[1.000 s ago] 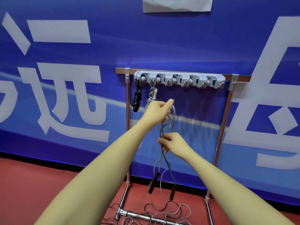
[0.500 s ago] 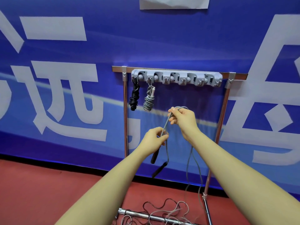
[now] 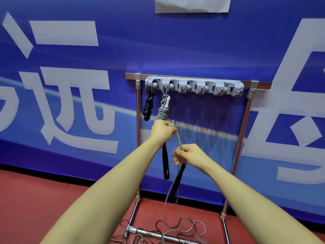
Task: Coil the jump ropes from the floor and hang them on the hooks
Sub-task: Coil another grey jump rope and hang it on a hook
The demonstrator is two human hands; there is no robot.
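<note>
From the head camera, the left hand (image 3: 162, 131) was raised near the middle of the picture, its fingers curled around a grey cord (image 3: 179, 138) at the top of a loop. One black handle (image 3: 165, 163) hung straight down below that hand. The right hand (image 3: 190, 154) sat just lower, toward four o'clock from the left, pinching the same cord between thumb and fingers. The cord ran taut and slanted between the two hands. A second black handle (image 3: 179, 180) dangled under the right hand, tilted. From there the cord dropped toward six o'clock and ended in a loose tangle (image 3: 182, 228) on the red floor (image 3: 35, 199), lying over the rack's chrome foot bar (image 3: 151, 234).

At twelve o'clock from the hands stood a metal rack (image 3: 245, 124) carrying a grey strip of hooks (image 3: 194, 87). On the leftmost hook hung a coiled black rope (image 3: 148, 106); on the next hook hung a coiled grey rope (image 3: 163, 110), its lower end just above the left hand. The other hooks held nothing. Behind the rack was a blue banner (image 3: 175, 50) with large white characters, and a white sheet of paper (image 3: 192, 4) at its top edge.
</note>
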